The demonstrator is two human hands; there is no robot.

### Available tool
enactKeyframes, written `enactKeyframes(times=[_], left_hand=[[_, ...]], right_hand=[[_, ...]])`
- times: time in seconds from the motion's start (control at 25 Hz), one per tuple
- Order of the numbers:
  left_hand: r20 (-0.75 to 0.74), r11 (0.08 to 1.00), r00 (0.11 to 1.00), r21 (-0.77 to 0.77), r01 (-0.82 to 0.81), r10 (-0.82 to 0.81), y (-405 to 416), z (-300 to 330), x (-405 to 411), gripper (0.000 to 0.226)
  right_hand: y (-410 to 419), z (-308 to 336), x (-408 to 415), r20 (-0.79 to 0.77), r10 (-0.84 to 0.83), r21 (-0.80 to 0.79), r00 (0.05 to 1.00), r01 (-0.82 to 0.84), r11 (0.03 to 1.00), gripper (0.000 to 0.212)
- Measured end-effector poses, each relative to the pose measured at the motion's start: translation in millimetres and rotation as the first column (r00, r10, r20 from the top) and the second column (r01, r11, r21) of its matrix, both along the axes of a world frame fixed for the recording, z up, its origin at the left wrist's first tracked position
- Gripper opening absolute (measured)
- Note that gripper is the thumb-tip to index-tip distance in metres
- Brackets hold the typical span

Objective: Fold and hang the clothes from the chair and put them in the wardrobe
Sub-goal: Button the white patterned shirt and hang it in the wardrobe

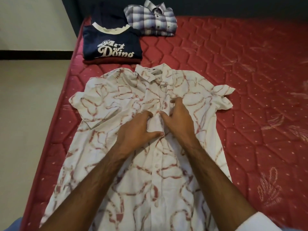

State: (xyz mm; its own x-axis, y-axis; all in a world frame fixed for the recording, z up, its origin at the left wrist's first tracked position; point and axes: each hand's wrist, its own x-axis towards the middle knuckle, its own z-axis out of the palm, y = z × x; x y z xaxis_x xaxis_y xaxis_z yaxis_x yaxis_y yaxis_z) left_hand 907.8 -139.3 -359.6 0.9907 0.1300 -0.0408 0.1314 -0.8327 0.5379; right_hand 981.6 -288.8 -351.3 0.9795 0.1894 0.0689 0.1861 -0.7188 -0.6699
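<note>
Nearest the person, the white short-sleeved button shirt with a red marbled print [138, 147] lies front-up and spread flat on the red quilted mattress [250, 80], its hem toward the viewer and collar away. Both hands work at its button placket at chest height: the left hand [135, 129] pinches the cloth between thumb and curled fingers, and the right hand [176, 117] grips the opposite edge with curled fingers, seemingly fastening or aligning a button. This shirt is judged unfolded as yet, sleeves out to each side.

Beyond it, near the mattress's left edge, a folded navy T-shirt with white lettering [111, 45] sits on a folded maroon garment [110, 61], and just beside it to the right lies a folded blue-and-white plaid shirt [151, 20]. So several pieces appear folded; hanging and the wardrobe are still ahead.

The shirt's left sleeve reaches close to the mattress's left border, while a wide stretch of mattress lies open to the right.
</note>
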Motion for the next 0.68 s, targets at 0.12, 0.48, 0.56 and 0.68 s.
enactKeyframes(times=[0.12, 0.48, 0.56, 0.68], left_hand=[[0.011, 0.984, 0.997, 0.165, 0.070, -0.073, -1.3, 1.9, 12.8, 0.089], [0.033, 0.973, 0.996, 0.222, 0.071, -0.080, 5.2, 14.6, 52.3, 0.023], [0.037, 0.996, 0.999, 0.082, 0.030, -0.033, -3.0, 14.0, 58.7, 0.013], [-0.005, 0.998, 0.998, 0.007, -0.062, 0.062, -8.6, 8.3, 63.4, 0.010]], right_hand=[[12.4, -1.3, 9.3, 0.064, 0.077, -0.166, 0.995, -0.066, 0.984, 0.049], [-5.8, 8.4, 21.4, -0.114, -0.058, -0.107, 0.992, 0.046, 0.993, 0.010], [-13.2, 9.8, 23.3, -0.232, -0.091, 0.132, 0.969, 0.124, 0.983, 0.014], [-17.9, 8.7, 23.1, -0.391, -0.070, 0.403, 0.918, 0.239, 0.883, 0.026]])
